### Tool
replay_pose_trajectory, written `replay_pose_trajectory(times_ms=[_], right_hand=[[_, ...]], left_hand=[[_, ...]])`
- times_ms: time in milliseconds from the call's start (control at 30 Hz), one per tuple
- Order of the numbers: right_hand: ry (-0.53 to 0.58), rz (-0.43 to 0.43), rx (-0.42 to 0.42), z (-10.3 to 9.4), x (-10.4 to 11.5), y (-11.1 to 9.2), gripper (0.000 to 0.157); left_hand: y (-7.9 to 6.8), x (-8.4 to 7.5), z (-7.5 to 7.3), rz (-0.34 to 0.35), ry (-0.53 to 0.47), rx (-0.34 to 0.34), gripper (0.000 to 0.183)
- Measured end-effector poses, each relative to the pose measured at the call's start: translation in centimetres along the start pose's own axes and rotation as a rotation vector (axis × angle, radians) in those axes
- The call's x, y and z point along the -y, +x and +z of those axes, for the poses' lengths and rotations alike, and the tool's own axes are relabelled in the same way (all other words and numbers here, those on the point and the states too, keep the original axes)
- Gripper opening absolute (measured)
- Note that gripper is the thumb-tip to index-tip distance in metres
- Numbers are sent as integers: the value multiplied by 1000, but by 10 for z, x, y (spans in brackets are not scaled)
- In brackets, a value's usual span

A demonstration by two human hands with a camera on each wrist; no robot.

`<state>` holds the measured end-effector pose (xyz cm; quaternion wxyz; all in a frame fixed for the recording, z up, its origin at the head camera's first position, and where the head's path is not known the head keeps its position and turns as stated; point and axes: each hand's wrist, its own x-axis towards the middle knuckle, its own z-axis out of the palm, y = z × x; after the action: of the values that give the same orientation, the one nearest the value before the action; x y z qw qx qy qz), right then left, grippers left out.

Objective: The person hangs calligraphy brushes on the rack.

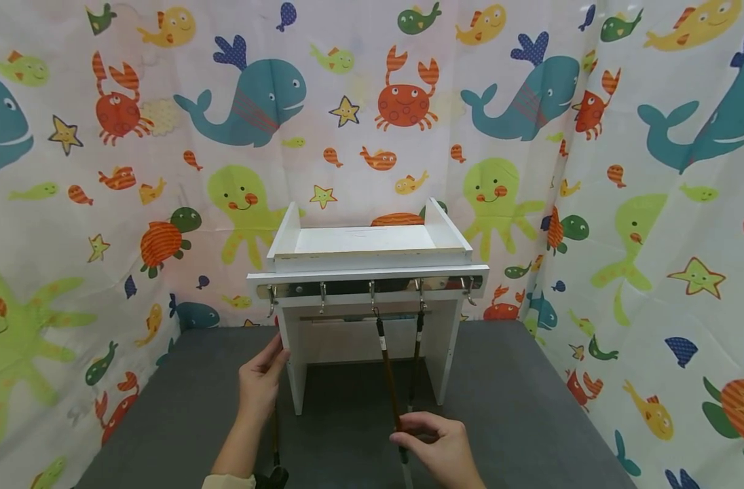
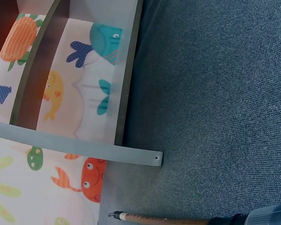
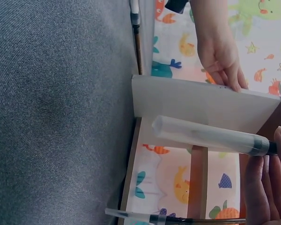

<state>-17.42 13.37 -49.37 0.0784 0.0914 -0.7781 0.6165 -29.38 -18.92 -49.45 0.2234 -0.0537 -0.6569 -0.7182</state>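
In the head view my right hand (image 1: 436, 445) pinches a calligraphy brush (image 1: 389, 380) near its lower end. The brush's top loop hangs on the middle hook of a white rack (image 1: 372, 260). Its clear plastic cap (image 3: 206, 136) sticks out past my fingertips in the right wrist view. Another brush (image 1: 415, 360) hangs on the hook to the right, just behind. My left hand (image 1: 262, 373) touches the front edge of the rack's left side panel (image 1: 292, 367), fingers fairly straight. Below it, partly covered by the forearm, is a third brush (image 1: 276, 435).
A metal strip (image 1: 347, 286) with several hooks runs along the rack's front. The rack stands on a dark grey surface (image 1: 500, 394). A curtain (image 1: 360, 163) printed with sea animals surrounds it at the back and sides.
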Motion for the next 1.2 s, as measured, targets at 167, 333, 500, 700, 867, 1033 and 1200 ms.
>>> replay_pose_trajectory(times_ms=[167, 333, 500, 700, 867, 1033, 1200], right_hand=[[-18, -16, -2, 1, 0, 2, 20], [-28, -17, -1, 1, 0, 4, 19], [-28, -24, 4, 2, 2, 3, 20], [-24, -10, 7, 2, 3, 3, 21], [-24, -13, 0, 3, 3, 3, 21], [-2, -18, 1, 4, 7, 2, 22], [30, -78, 45, 4, 7, 1, 21]], left_hand=[[1, -1, 0, -6, 9, 2, 41], [1, -2, 0, 0, 24, 3, 41], [1, 0, 1, 3, 15, 2, 42], [1, 1, 0, 11, -10, 6, 43], [1, -1, 1, 5, -15, -1, 41], [1, 0, 1, -1, -22, -5, 40], [0, 0, -1, -9, -27, -2, 41]])
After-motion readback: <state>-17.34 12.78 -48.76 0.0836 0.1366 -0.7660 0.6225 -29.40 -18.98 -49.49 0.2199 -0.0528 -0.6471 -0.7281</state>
